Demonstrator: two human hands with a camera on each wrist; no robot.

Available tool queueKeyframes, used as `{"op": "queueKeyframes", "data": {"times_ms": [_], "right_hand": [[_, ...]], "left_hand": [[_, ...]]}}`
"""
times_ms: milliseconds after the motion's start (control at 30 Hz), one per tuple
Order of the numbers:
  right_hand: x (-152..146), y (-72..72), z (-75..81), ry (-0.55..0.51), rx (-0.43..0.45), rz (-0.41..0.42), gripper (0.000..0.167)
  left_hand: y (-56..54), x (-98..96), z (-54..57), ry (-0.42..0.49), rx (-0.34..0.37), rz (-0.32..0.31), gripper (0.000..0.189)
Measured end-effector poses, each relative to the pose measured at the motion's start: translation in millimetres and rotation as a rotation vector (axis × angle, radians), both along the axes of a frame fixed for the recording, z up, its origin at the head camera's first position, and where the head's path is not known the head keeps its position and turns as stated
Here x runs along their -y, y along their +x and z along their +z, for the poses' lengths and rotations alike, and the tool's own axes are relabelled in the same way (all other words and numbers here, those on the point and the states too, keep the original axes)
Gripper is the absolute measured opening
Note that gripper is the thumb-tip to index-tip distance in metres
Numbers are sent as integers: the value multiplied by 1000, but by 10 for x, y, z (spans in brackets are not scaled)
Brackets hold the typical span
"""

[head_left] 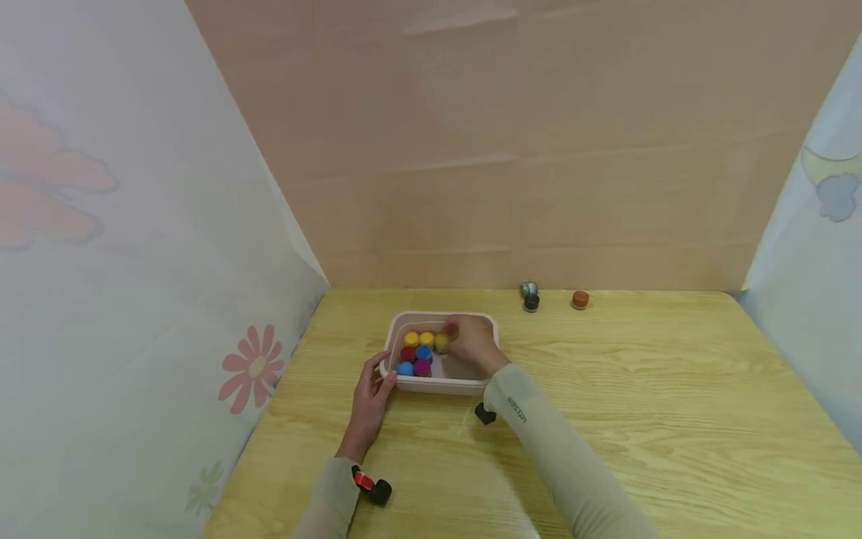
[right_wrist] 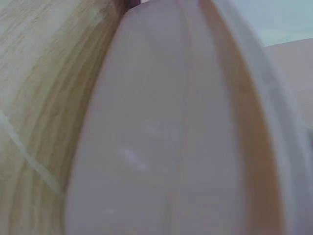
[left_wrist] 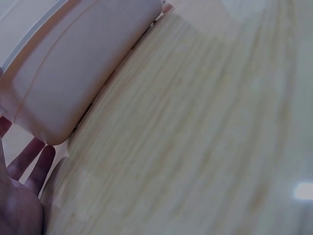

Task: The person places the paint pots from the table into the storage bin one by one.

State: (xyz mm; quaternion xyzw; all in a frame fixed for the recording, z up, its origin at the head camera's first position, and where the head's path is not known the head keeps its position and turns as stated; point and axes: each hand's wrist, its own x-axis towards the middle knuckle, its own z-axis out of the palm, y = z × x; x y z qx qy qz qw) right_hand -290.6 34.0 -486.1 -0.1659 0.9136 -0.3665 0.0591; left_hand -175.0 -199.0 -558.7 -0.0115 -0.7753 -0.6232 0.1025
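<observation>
A pale plastic box [head_left: 441, 387] stands on the table with several small round jars grouped in its left half. Their lids are yellow, dark red [head_left: 408, 353], blue, light blue [head_left: 405, 368] and magenta [head_left: 422, 367]. My left hand [head_left: 368, 404] holds the box's front left corner, thumb at the front and fingers along the left side. Reaching over the front rim, my right hand [head_left: 474, 343] pinches a jar with an olive-yellow lid [head_left: 441, 342], to the right of two yellow-lidded jars [head_left: 427, 339]. The right wrist view shows mostly the box's outer wall [right_wrist: 137, 127], my fingers hidden.
Behind and right of the box, a jar with a black lid [head_left: 531, 302] stands in front of a greenish jar [head_left: 528, 288] lying tilted. Further right is an orange-brown lidded jar [head_left: 580, 299]. A brown-papered wall [head_left: 539, 187] borders the wooden table [head_left: 673, 389] at the back.
</observation>
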Motion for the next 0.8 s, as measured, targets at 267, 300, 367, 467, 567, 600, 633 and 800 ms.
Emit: {"op": "queueKeyframes", "data": {"times_ms": [267,300,367,467,567,600,633,800], "right_hand": [[-185,-42,264,-103,-40,35,30],[-230,-59,299,-98,-59,44,30],[-321,-106,359,-88,-83,46,30],[-486,-223,441,-74,-125,40,29],[-681,-348,487,-90,-131,19,31],[-750,-391,481,-96,-129,10,32],[-822,-423,481,-105,-119,-2,33],[-1146,-548,400,-138,-97,-70,40]], "left_hand": [[12,2,20,11,3,-9,43],[10,-3,23,9,5,-9,44],[13,-3,31,3,5,-8,44],[10,-3,30,-2,6,-3,44],[9,9,10,7,12,-1,44],[10,15,4,11,14,-2,44],[11,22,-3,14,15,-6,44],[53,-11,132,21,32,-22,44]]}}
